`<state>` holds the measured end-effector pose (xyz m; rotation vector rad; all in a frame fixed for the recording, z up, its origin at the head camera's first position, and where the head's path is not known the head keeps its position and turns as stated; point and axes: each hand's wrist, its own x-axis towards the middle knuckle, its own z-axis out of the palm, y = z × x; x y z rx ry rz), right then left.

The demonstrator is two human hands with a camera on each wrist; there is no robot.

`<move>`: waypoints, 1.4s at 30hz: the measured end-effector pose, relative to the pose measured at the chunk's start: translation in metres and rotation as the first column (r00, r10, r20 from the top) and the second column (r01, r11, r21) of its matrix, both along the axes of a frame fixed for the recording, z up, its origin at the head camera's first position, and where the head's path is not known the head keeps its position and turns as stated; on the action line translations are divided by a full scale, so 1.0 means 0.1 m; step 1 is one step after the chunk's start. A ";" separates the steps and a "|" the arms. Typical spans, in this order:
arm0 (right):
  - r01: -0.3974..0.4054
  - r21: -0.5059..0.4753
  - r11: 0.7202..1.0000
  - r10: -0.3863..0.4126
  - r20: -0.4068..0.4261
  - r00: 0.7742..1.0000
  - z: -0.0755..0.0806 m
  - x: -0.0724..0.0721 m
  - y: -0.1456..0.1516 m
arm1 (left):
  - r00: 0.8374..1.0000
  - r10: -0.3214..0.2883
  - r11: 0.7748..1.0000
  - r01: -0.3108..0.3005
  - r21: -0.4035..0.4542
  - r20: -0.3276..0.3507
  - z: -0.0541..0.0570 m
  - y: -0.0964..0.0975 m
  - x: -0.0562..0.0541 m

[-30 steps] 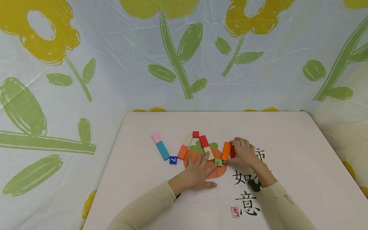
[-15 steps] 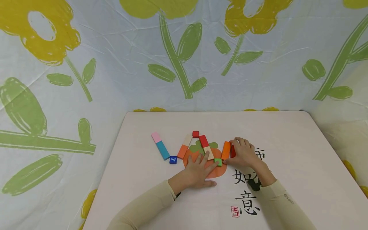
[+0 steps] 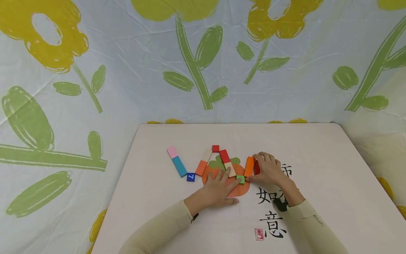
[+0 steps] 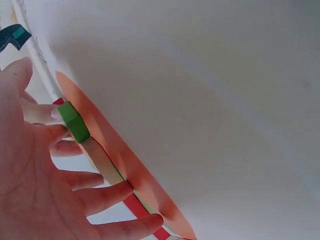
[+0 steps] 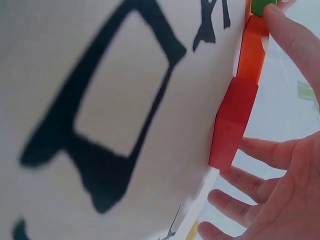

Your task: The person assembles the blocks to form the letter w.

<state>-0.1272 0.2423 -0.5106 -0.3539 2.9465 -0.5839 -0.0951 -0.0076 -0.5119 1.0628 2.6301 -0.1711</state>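
Observation:
My left hand lies with its fingers spread over the printed orange persimmon. Its fingertips touch a cream block and a green cube. In the left wrist view the same green cube sits against the fingers. My right hand arches beside an orange block and a red block, which it partly hides. Its thumb touches the green cube in the right wrist view. The other fingers reach loosely toward the red block, and one fingertip meets its end.
A zigzag row of blocks goes on leftward: a red block, a red cube, a coral block, a blue cube marked 7, a teal block and a pink block. Black characters are printed on the table cover.

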 end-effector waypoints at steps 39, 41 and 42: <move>0.052 -0.144 0.988 -0.040 0.085 0.996 -0.07 0.00 0.43 | 0.980 -0.174 0.983 0.166 -0.080 -0.100 -0.05 0.43 -0.30; 0.053 -0.138 0.989 -0.041 0.084 0.996 -0.08 0.00 0.43 | 0.980 -0.172 0.983 0.165 -0.077 -0.097 -0.06 0.43 -0.30; 0.053 -0.136 0.989 -0.042 0.083 0.996 -0.08 0.00 0.42 | 0.980 -0.174 0.983 0.166 -0.078 -0.101 -0.07 0.42 -0.30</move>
